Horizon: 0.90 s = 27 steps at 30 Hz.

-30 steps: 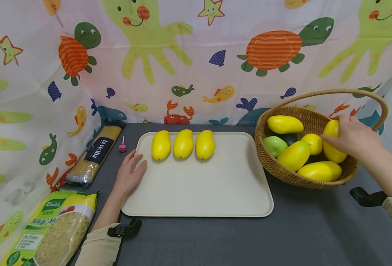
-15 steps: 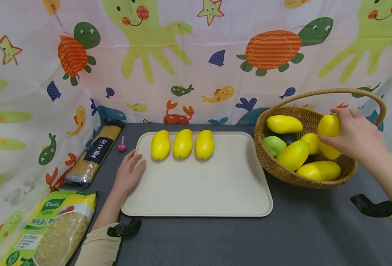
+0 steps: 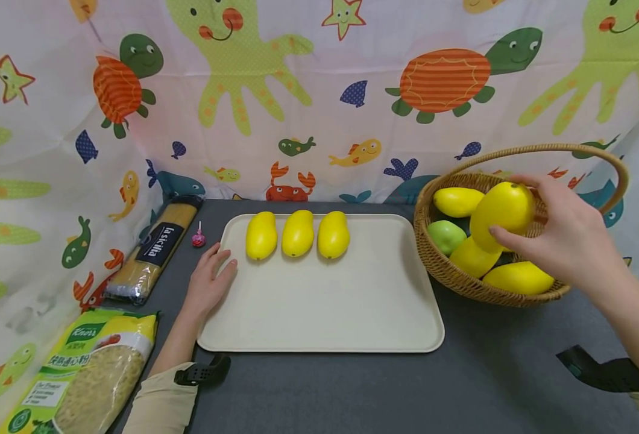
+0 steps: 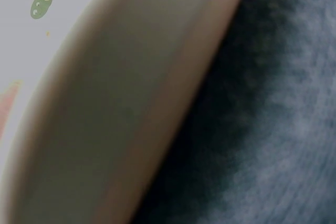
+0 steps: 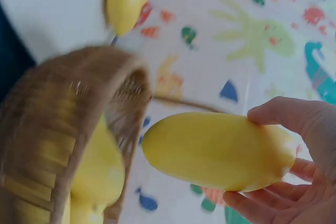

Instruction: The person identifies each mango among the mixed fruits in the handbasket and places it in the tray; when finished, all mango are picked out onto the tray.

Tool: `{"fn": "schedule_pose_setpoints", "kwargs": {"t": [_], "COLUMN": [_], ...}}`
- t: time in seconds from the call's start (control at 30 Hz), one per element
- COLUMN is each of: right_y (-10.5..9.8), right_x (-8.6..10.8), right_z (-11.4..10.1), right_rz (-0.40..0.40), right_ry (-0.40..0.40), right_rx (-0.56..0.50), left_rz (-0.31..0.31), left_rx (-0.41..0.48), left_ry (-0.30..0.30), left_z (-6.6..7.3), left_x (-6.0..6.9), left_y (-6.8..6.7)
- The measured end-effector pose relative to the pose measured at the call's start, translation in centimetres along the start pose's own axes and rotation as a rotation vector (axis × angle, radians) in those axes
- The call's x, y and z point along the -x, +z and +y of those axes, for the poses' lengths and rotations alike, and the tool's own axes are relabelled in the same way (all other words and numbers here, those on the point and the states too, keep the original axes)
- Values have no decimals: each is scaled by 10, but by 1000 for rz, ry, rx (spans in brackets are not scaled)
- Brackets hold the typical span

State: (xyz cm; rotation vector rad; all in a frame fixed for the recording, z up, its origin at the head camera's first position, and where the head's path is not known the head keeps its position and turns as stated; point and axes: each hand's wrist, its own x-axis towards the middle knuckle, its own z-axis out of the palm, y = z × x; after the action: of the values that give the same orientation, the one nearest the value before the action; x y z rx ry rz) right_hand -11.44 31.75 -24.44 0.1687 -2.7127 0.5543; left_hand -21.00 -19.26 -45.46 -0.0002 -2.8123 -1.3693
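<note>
In the head view my right hand (image 3: 569,232) holds a yellow mango (image 3: 498,214) above the wicker basket (image 3: 441,271). The right wrist view shows thumb and fingertips gripping that mango (image 5: 215,150) by one end. Beneath it in the basket lie several more yellow mangoes (image 3: 519,278) and a green fruit (image 3: 446,237), partly covered by the held mango. My left hand (image 3: 210,282) rests at the left rim of the cream tray (image 3: 325,307), fingers relaxed. Three yellow mangoes (image 3: 298,234) stand in a row along the tray's back edge.
Left of the tray lie a spaghetti pack (image 3: 159,250), a lollipop (image 3: 198,236) and a yellow-green pasta bag (image 3: 88,367). A printed curtain (image 3: 346,144) hangs behind the grey table (image 3: 352,392). The basket's tall handle (image 3: 547,148) arches over the fruit.
My right hand has lifted the mango from the basket's right side and carried it left, over the other fruit. The left hand stays at the tray.
</note>
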Motion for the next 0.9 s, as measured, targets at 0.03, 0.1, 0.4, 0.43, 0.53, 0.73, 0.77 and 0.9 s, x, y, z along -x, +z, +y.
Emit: {"fn": "schedule_pose_setpoints", "kwargs": {"t": [0.03,0.1,0.4,0.43,0.53,0.73,0.77,0.9], "right_y": [1,3,31,36,54,94,100,123], "right_x": [2,5,11,10,8,4,3,0], "right_z": [-5,-16,-52,-54,-58,-60,-60,-57], "right_rz": [8,26,51,45,23,-14,-21,-40], "right_ry": [-21,-64,-233,-256,-321,-375,-378,-389], "right_rx": [-27,-81,-193,-204,-215,-201,-206,-226], "left_rz": [2,5,8,7,5,3,5,14], "left_rx": [0,2,1,0,0,7,7,8], "left_ry": [1,0,-12,-13,-16,-10,-9,-6], "left_z": [0,0,1,1,2,2,1,1], "left_x": [0,0,-1,-1,-1,-1,-1,-1], "left_y": [0,0,-1,-1,-1,1,1,1]}}
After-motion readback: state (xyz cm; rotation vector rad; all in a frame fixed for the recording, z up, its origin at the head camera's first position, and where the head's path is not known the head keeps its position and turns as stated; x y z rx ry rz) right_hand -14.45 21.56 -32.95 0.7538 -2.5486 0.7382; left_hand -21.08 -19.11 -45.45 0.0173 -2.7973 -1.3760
